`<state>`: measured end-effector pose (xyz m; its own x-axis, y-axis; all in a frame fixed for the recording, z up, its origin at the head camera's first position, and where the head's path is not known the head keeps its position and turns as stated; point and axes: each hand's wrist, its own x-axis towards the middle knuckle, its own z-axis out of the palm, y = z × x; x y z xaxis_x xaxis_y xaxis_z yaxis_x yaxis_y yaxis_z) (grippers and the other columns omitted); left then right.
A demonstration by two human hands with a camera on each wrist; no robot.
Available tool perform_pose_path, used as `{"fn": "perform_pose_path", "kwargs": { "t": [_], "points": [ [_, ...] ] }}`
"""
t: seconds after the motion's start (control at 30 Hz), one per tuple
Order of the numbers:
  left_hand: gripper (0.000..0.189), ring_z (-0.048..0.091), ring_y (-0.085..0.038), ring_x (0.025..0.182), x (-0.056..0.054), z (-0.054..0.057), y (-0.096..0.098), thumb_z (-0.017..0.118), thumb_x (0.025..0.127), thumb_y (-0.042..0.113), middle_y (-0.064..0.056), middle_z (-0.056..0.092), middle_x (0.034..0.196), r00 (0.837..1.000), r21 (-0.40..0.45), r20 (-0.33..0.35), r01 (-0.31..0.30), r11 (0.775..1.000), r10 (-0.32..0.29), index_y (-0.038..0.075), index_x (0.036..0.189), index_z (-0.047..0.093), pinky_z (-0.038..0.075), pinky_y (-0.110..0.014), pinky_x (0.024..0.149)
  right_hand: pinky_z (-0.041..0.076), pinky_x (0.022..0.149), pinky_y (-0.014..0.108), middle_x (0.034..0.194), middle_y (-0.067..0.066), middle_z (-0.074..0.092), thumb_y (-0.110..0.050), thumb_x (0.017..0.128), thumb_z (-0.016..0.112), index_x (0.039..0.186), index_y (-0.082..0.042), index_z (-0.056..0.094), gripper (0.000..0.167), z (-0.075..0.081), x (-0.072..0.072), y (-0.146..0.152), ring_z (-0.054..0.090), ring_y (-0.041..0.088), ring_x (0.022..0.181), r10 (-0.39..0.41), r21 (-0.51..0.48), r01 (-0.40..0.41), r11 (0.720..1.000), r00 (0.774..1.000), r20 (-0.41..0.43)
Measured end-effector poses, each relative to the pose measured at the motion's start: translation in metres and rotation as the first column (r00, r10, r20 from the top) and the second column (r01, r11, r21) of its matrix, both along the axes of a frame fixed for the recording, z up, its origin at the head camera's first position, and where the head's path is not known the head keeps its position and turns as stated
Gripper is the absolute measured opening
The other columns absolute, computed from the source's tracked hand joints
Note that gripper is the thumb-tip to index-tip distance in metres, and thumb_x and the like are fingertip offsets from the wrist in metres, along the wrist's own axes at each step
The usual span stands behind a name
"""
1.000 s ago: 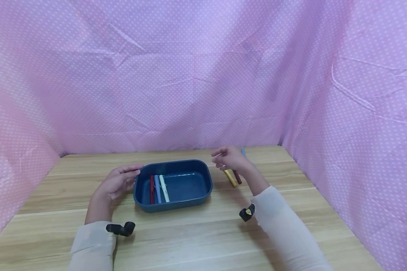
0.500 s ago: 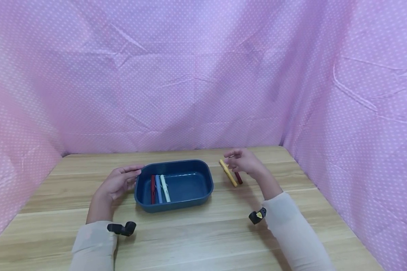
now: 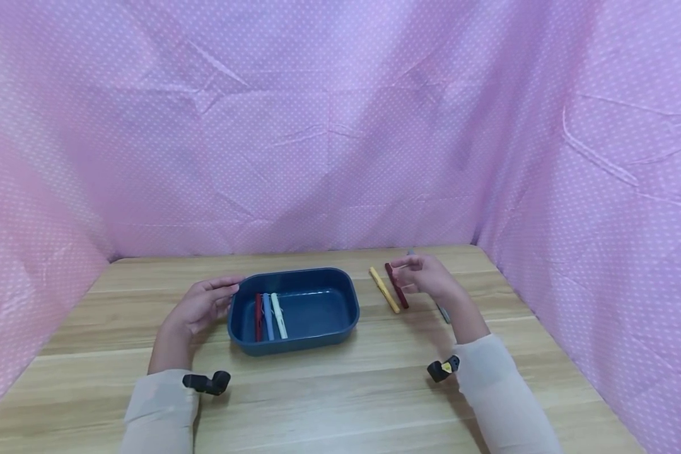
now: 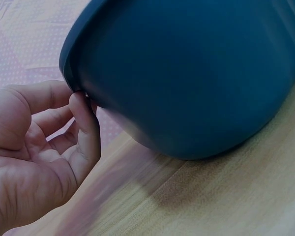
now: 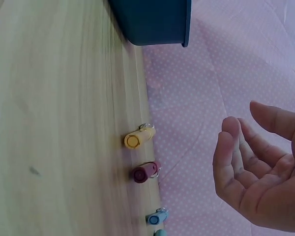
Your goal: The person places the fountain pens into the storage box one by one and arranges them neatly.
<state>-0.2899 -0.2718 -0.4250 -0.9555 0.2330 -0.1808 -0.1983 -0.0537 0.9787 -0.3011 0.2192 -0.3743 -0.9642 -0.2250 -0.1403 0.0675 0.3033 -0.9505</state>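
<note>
- Left hand [image 3: 204, 306]: at the left end of the blue bin [image 3: 318, 312]. On the left wrist feed I see thumb and fingers bent in on the rim, pinching it.
- Right hand [image 3: 425, 277]: grip unclosed, fingers loosely bent, thumb standing away from them. I mark it as raised over the pens to the right of the bin; the right wrist feed shows it apart from them.
- Bin: flat on the wooden table [image 3: 318, 403], upright, open side up, a bit left of centre in my head feed.
- Inside the bin, left part, three side by side: red pen [image 3: 258, 317] nearest the left wall, blue pen [image 3: 268, 317] just beside it, pale pen [image 3: 279, 315] next, slightly slanted. Bin floor to their right is bare.
- Yellow pen [image 3: 384, 290]: on the table, right of the bin, slanted, near end pointing right.
- Dark red pen [image 3: 398, 291]: just beside the yellow one, about parallel, partly under the fingers in my head feed.
- Light blue pen [image 5: 157, 217]: further right in the row, clip up.
- Teal pen end [image 5: 160, 232]: shows at the lower edge of the right wrist feed, next to the light blue one, mostly cut off. From the head I can't separate these two; hand and wrist cover them.
- Both arms: pale sleeves [image 3: 505, 391], a small black camera [image 3: 207, 383] at each wrist.
- Pink dotted cloth [image 3: 318, 126] hangs behind the table and along both sides.
</note>
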Motion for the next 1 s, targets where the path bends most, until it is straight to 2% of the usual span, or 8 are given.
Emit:
{"fn": "perform_pose_path", "kwargs": {
  "t": [0.2,0.3,0.43,0.53,0.63,0.8,1.0],
  "points": [
    [0.038,0.068,-0.007,0.097,0.000,-0.001,0.000,0.065,0.103,0.016,0.006,0.073,0.118,1.000,0.005,0.013,-0.005,1.000,0.005,0.004,0.138,0.063,0.056,-0.024,0.081,0.056,0.095,0.049,0.111,0.010,0.071,-0.004,0.102,0.059,0.138,0.011,0.053,0.039,0.000,0.001,0.006,0.064,0.036,0.107,0.002,-0.018,-0.002,1.000,1.000,-0.013],
    [0.037,0.068,-0.007,0.096,0.001,-0.001,0.000,0.064,0.103,0.015,0.006,0.073,0.118,1.000,-0.004,0.010,-0.005,1.000,0.006,0.004,0.138,0.063,0.056,-0.024,0.082,0.056,0.094,0.047,0.114,0.012,0.071,-0.006,0.102,0.061,0.137,0.008,0.055,0.039,0.000,0.001,0.011,0.065,0.036,0.108,-0.006,-0.014,0.005,1.000,1.000,-0.020],
    [0.037,0.068,-0.007,0.098,0.000,0.000,0.000,0.063,0.103,0.015,0.006,0.073,0.119,1.000,-0.011,0.008,-0.005,1.000,0.005,0.005,0.139,0.062,0.056,-0.025,0.083,0.057,0.093,0.045,0.121,0.014,0.068,-0.013,0.101,0.065,0.137,0.004,0.057,0.040,-0.001,0.002,0.021,0.067,0.029,0.105,-0.021,-0.001,0.021,1.000,0.999,-0.036],
    [0.037,0.068,-0.008,0.097,0.000,0.000,0.000,0.063,0.104,0.015,0.006,0.073,0.118,1.000,-0.012,0.009,-0.006,1.000,0.006,0.005,0.139,0.062,0.056,-0.025,0.082,0.055,0.096,0.049,0.121,0.014,0.067,-0.015,0.101,0.066,0.137,0.006,0.056,0.043,-0.002,0.002,0.027,0.067,0.024,0.102,-0.036,0.000,0.036,0.999,0.999,-0.040],
    [0.037,0.068,-0.008,0.096,0.001,-0.001,0.001,0.063,0.103,0.015,0.006,0.073,0.119,1.000,-0.014,0.010,-0.004,1.000,0.004,0.005,0.139,0.063,0.056,-0.025,0.082,0.052,0.100,0.053,0.122,0.016,0.067,-0.016,0.102,0.066,0.138,0.006,0.055,0.044,-0.003,0.002,0.034,0.066,0.029,0.107,-0.056,0.016,0.056,0.998,0.997,-0.044],
    [0.035,0.067,-0.008,0.097,0.001,-0.001,0.001,0.063,0.104,0.015,0.006,0.073,0.119,1.000,-0.019,0.007,-0.004,1.000,0.004,0.006,0.138,0.064,0.056,-0.025,0.083,0.048,0.103,0.058,0.133,0.028,0.061,-0.018,0.104,0.062,0.141,0.007,0.053,0.046,-0.006,0.001,0.043,0.061,0.042,0.118,-0.089,0.076,0.094,0.993,0.994,-0.066],
    [0.034,0.068,-0.009,0.097,0.001,0.000,0.001,0.060,0.105,0.014,0.007,0.073,0.117,1.000,-0.024,-0.003,-0.005,1.000,0.005,0.006,0.138,0.064,0.056,-0.025,0.084,0.053,0.099,0.052,0.135,0.031,0.059,-0.018,0.104,0.062,0.141,0.008,0.052,0.047,-0.014,-0.003,0.055,0.061,0.045,0.118,-0.132,0.137,0.141,0.980,0.989,-0.071]
  ]
}}
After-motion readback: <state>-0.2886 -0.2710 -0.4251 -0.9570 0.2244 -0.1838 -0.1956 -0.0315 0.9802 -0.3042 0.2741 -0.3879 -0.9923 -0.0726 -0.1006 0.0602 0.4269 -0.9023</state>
